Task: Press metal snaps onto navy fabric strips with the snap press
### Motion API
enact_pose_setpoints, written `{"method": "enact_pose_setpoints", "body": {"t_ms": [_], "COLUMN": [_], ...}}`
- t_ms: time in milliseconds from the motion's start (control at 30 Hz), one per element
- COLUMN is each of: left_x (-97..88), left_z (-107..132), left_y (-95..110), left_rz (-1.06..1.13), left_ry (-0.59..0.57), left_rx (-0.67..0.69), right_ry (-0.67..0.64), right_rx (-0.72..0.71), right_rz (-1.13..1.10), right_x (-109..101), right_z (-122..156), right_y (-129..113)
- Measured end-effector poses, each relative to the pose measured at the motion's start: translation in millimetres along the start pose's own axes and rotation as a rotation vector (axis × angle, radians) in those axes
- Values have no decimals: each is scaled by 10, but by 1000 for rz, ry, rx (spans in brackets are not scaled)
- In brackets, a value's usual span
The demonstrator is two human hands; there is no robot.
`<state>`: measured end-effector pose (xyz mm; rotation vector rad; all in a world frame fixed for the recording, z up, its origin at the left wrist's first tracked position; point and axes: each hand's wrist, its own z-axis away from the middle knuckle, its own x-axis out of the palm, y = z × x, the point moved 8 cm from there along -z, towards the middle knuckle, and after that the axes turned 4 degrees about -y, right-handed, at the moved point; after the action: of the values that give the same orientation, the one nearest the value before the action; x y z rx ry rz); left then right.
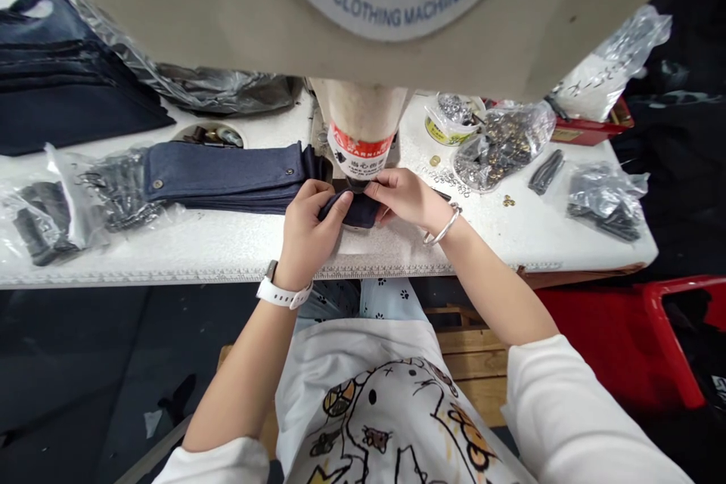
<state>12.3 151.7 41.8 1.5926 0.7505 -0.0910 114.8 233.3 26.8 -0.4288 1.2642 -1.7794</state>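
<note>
A dark blue fabric piece lies under the head of a beige press machine at the middle of the white table. My left hand pinches the fabric's left end, fingers closed on it. My right hand grips its right end just under the machine's nose, a bangle on the wrist. A stack of the same blue fabric pieces lies to the left, touching the machine.
Plastic bags of metal fasteners and dark parts sit at the right, more bags at the left. A small tub stands behind. Folded dark cloth is at the back left. A red crate stands on the floor at the right.
</note>
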Motion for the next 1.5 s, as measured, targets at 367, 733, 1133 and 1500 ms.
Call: {"method": "enact_pose_setpoints", "body": {"t_ms": [367,733,1133,1500], "left_x": [183,193,142,198], "left_z": [379,537,431,437], "left_y": [211,218,305,160], "left_rz": [172,289,71,129], "left_ry": [-508,-709,-568,-816], "left_rx": [-58,-137,-16,-100], "right_ry": [-118,-359,-633,-657], "right_rx": [-344,-190,-26,-101], "right_rz": [201,104,281,299], "right_x": [128,272,419,337], "right_z": [450,524,469,428], "right_y": [-252,-101,11,-79]}}
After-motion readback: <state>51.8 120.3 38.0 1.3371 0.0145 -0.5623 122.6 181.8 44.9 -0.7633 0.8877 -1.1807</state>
